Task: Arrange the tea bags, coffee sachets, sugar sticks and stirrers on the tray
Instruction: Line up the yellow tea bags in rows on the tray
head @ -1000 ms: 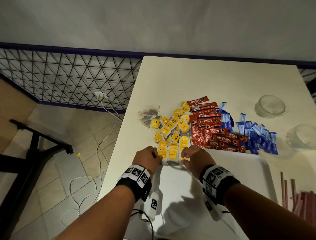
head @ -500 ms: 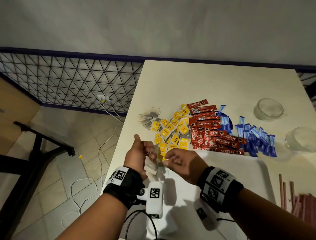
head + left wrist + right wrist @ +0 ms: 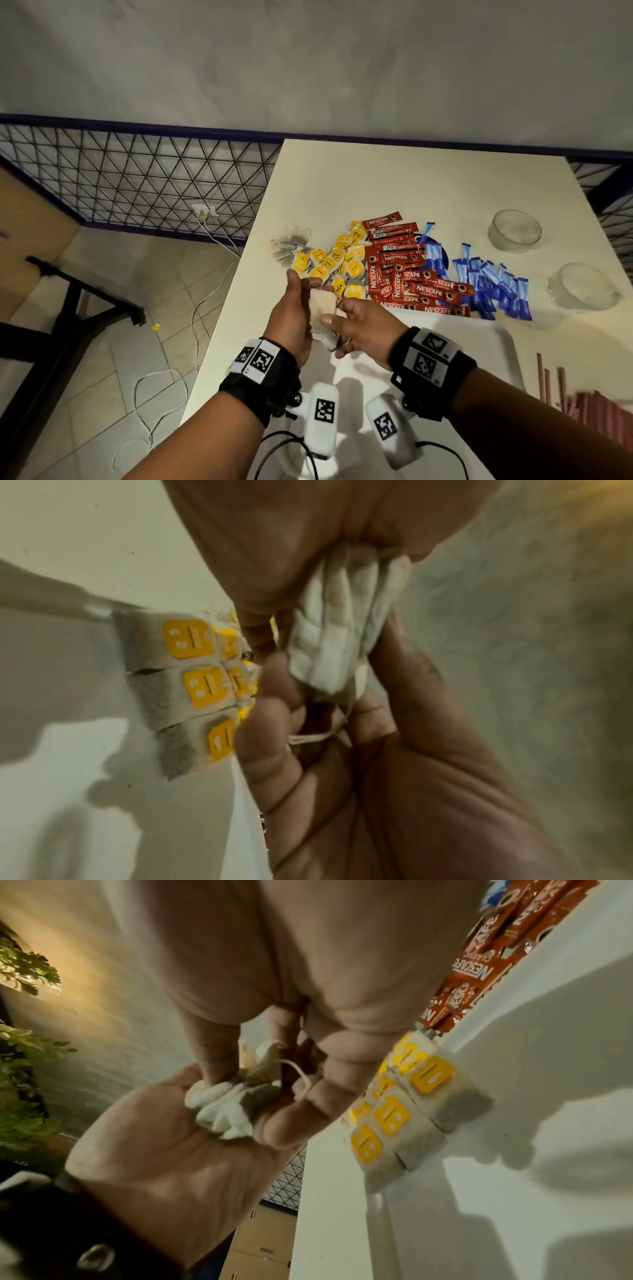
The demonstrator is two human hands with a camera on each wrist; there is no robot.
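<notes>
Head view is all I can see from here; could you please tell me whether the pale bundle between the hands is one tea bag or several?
Observer: Several. The left wrist view shows the bundle of tea bags edge-on, a few bags pressed flat together between the left hand and the right hand.
Operator: Thank you. Is anything trailing from it?
Observer: Yes, a white string loops across the left hand.
Operator: And what lies beneath the hands?
Observer: The right wrist view shows a row of tea bags with yellow tags, side by side on the white surface.
</notes>
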